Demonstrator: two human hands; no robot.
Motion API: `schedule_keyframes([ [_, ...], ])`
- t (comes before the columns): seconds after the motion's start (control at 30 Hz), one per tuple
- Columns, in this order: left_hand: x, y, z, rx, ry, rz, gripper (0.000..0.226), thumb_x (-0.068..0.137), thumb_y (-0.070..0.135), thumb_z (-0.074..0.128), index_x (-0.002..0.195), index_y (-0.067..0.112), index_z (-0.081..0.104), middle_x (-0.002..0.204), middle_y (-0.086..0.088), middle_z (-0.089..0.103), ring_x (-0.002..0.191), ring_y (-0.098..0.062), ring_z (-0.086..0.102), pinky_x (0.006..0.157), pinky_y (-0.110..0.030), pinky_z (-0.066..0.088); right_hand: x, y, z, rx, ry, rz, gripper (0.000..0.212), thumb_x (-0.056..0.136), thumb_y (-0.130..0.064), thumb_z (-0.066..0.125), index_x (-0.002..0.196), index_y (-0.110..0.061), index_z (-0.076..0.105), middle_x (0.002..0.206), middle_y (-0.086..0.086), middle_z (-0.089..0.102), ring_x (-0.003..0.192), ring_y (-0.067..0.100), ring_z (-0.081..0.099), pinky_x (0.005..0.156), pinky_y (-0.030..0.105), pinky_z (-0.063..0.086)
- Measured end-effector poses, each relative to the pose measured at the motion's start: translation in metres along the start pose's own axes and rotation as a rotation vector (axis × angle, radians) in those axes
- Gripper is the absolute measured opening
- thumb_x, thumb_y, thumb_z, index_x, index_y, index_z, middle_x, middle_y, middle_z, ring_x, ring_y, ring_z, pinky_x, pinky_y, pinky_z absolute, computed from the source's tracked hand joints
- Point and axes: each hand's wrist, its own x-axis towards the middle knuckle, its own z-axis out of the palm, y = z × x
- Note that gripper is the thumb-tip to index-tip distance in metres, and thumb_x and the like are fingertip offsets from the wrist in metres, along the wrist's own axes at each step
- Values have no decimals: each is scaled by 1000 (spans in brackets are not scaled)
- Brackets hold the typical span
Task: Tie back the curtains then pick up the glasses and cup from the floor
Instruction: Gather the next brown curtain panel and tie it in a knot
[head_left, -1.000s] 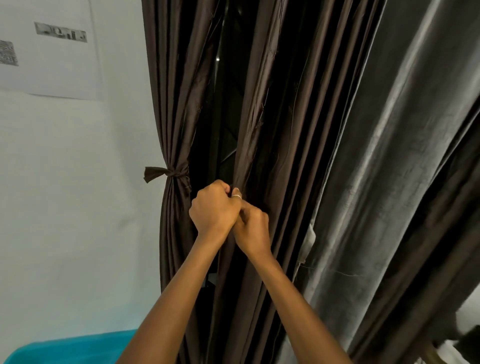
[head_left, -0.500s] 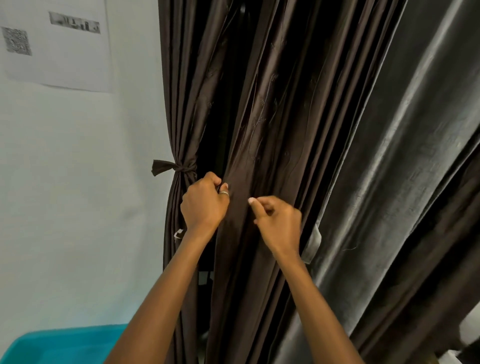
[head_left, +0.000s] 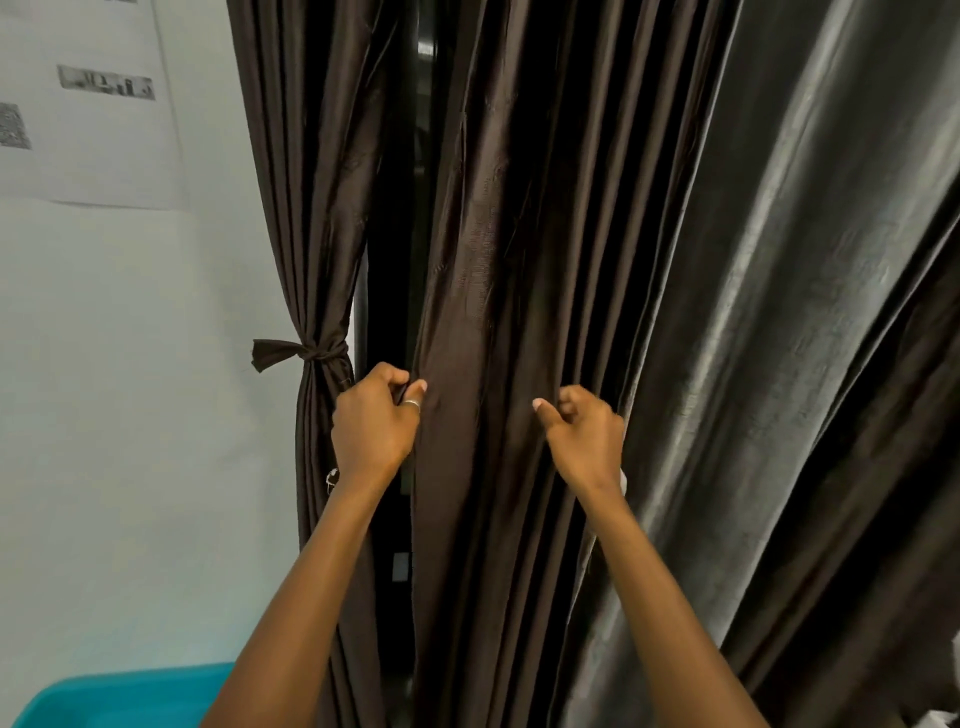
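Head view. At the lower left corner sits a turquoise plastic tub (head_left: 124, 693), of which only the rim and part of one wall show; its contents are out of sight. Behind it rises a pale wall (head_left: 130, 415) bearing a white printed paper sheet (head_left: 88, 104). A narrow brown curtain (head_left: 306, 208) hangs beside the wall, gathered at mid-height and bound by a knotted brown fabric tie (head_left: 306, 352) whose loose end points left. To its right, across a dark vertical gap (head_left: 395, 260), hangs a wide dark brown satin curtain panel (head_left: 519, 260), loose and untied, falling in long folds. Further right, overlapping it, hangs a grey velvet curtain (head_left: 779, 364). Both forearms reach up from the lower edge. The left hand (head_left: 374, 426), with a silver ring (head_left: 412, 403) on the thumb, is clenched on the left edge of the satin panel, pinching the cloth between thumb and curled fingers just below the level of the tie. The right hand (head_left: 584, 439) lies against the folds near the panel's right side, level with the left and well apart from it; its fingers are curled and its thumb stretches leftward over the cloth, but whether a fold is caught inside the curl cannot be told.
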Motion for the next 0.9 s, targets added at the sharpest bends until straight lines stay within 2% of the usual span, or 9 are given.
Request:
schedule_keyframes([
  [0.1, 3, -5, -9, 17, 86, -44, 22, 93, 32, 72, 105, 13, 72, 85, 5, 68, 82, -17, 65, 76, -30, 48, 14, 17, -12, -36, 137, 113, 27, 93, -32, 72, 73, -20, 59, 74, -3, 69, 81, 24, 68, 63, 26, 39],
  [0.2, 0, -3, -10, 20, 134, -58, 22, 91, 33, 74, 103, 15, 74, 85, 5, 70, 85, -20, 68, 79, -30, 50, 3, 23, -13, -41, 218, 71, 18, 94, -30, 70, 89, -13, 69, 86, 5, 74, 86, 29, 70, 70, 31, 52],
  [0.33, -19, 17, 12, -9, 113, -26, 17, 87, 36, 77, 97, 22, 77, 84, 6, 76, 83, -19, 71, 78, -33, 56, -25, 2, 15, -38, 148, -94, 16, 94, -30, 70, 85, -17, 69, 81, 0, 71, 75, 20, 66, 60, 30, 44],
  [0.43, -35, 36, 32, 2, 53, 21, 13, 87, 34, 76, 96, 25, 78, 87, 5, 77, 83, -17, 71, 67, -25, 48, -39, -17, 37, -3, 79, -204, 8, 94, -25, 67, 89, -20, 70, 83, -2, 70, 75, 19, 67, 61, 31, 48],
  [0.57, -37, 35, 37, -37, 41, 6, 12, 90, 30, 73, 99, 24, 79, 88, 7, 77, 82, -13, 71, 63, -20, 45, -49, -22, 49, 35, 55, -248, 11, 97, -19, 63, 102, -16, 72, 95, -1, 68, 77, 15, 66, 65, 36, 55],
  [0.67, -37, 31, 33, -112, 16, 40, 17, 91, 28, 75, 103, 18, 79, 90, 6, 77, 81, -4, 69, 66, -3, 44, -47, -14, 53, 77, 42, -269, 15, 98, -17, 64, 110, -15, 72, 100, 0, 69, 80, 15, 67, 69, 38, 58],
  [0.73, -38, 30, 34, -133, -8, 68, 21, 92, 28, 74, 107, 15, 79, 94, 4, 78, 82, 1, 67, 70, 1, 44, -46, -12, 55, 108, 40, -261, 15, 97, -16, 65, 110, -13, 73, 98, 0, 69, 80, 15, 67, 69, 39, 59],
  [0.83, -38, 29, 34, -128, -40, 98, 25, 95, 32, 70, 113, 15, 77, 99, 4, 78, 90, -1, 69, 73, 1, 45, -44, -11, 57, 117, 43, -255, 14, 98, -15, 64, 107, -13, 74, 94, 0, 68, 78, 13, 66, 68, 35, 58],
  [0.9, -38, 28, 35, -143, -84, 110, 28, 96, 39, 66, 112, 19, 78, 94, 6, 78, 89, -3, 72, 75, -6, 51, -42, -10, 56, 105, 29, -254, 15, 99, -18, 62, 107, -13, 74, 93, -1, 67, 77, 12, 64, 66, 32, 56],
])
